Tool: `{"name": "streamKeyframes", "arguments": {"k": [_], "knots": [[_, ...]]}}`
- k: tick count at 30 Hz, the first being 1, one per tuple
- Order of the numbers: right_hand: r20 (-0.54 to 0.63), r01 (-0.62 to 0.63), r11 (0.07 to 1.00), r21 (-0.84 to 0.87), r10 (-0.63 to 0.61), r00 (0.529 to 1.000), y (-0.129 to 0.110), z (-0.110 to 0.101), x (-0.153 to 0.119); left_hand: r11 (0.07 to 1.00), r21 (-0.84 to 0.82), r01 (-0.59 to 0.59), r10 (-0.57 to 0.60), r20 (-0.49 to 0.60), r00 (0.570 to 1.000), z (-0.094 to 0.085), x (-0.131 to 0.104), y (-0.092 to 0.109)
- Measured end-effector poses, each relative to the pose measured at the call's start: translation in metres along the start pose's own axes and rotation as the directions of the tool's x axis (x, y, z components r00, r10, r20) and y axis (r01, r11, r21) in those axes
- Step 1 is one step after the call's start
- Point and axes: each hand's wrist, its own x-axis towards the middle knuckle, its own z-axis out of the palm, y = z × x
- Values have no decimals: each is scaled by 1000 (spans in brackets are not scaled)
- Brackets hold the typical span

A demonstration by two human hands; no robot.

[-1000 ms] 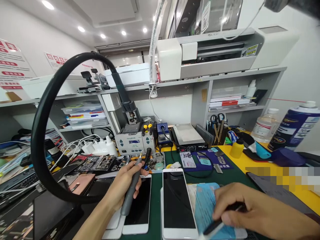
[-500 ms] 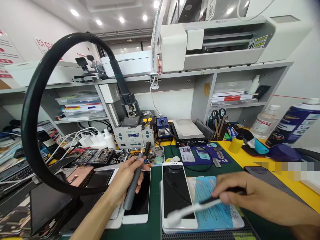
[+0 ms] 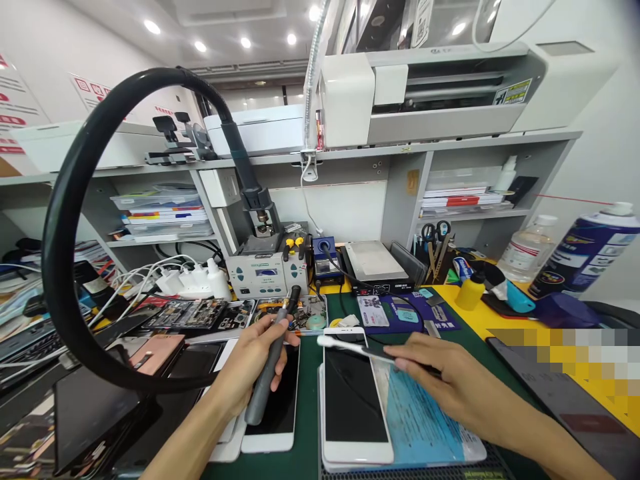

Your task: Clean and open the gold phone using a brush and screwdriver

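Head view: left hand closed round grey cylindrical metal-tipped tool; right hand pinching white-headed, dark-handled brush over the far end of white-framed, black-screened phone. Phone's face-up beside blue printed packet. Contact: can't tell. Risk: hard brush pressure could scratch glass or skid phone; tool tip, if hot, could scorch parts in metal tray. Vs 0.5 s ago: brush head's gone from phone's near end to far end; left grip unchanged.
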Motion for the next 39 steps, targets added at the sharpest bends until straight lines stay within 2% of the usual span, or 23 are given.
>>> {"name": "streamKeyframes", "arguments": {"k": [3, 5, 6, 8, 10, 12, 14, 16, 18, 20, 22, 25, 27, 30, 34, 35, 36, 39], "knots": [[219, 40, 989, 141, -71, 973, -6, -15, -11, 1000, -2, 8, -8, 3, 1000, -2, 1, 0], [275, 16, 978, 209, -74, 959, -6, -20, -15, 1000, -2, 11, -11, 8, 1000, -3, 1, -1], [240, -14, 977, 212, -38, 970, -5, -20, -14, 1000, -2, 9, -9, 10, 1000, -3, 1, -1], [52, -74, 982, 173, 66, 996, -1, -15, -8, 1000, 0, 7, -7, 10, 1000, -3, 0, -1], [-123, -104, 989, 107, 117, 985, 1, -7, 0, 1000, 4, 12, -12, 8, 1000, -2, -1, -1], [-152, -93, 994, 61, 101, 983, 0, -3, 5, 1000, 7, 21, -21, 9, 1000, -1, -2, 0], [-55, -73, 996, 55, 76, 996, -3, -6, 3, 1000, 7, 22, -23, 11, 1000, 0, -2, 0], [131, -31, 994, 103, 18, 991, -7, -15, -4, 1000, 5, 25, -25, 10, 1000, 1, -2, 1], [332, 34, 978, 204, -102, 938, -8, -25, -14, 1000, 3, 28, -28, 8, 1000, 1, -2, 1], [397, 68, 956, 286, -182, 900, -7, -32, -20, 1000, 2, 31, -31, 7, 999, 2, -3, 1], [350, 30, 956, 293, -136, 927, -5, -35, -23, 1000, 2, 31, -31, 4, 1000, 2, -3, 1], [241, -117, 968, 220, 63, 969, 0, -32, -23, 1000, 2, 30, -30, -6, 1000, 2, -4, 1], [208, -196, 967, 162, 161, 965, 7, -30, -22, 1000, 2, 30, -30, -10, 999, 2, -5, 1], [149, -251, 966, 63, 240, 959, 25, -30, -18, 1000, 5, 31, -31, -11, 999, 2, -5, 1], [-154, -347, 937, 44, 350, 924, 43, -36, -10, 999, 1, 51, -51, -1, 999, 1, -5, -1], [-165, -341, 937, 74, 349, 923, 43, -37, -10, 998, 4, 60, -60, 0, 998, 1, -4, -2], [-126, -316, 943, 106, 328, 936, 40, -39, -11, 998, 11, 68, -68, 0, 998, 1, -4, -2], [119, -207, 962, 180, 188, 975, 22, -44, -19, 996, 37, 75, -75, -2, 997, 1, -3, -3]]}}
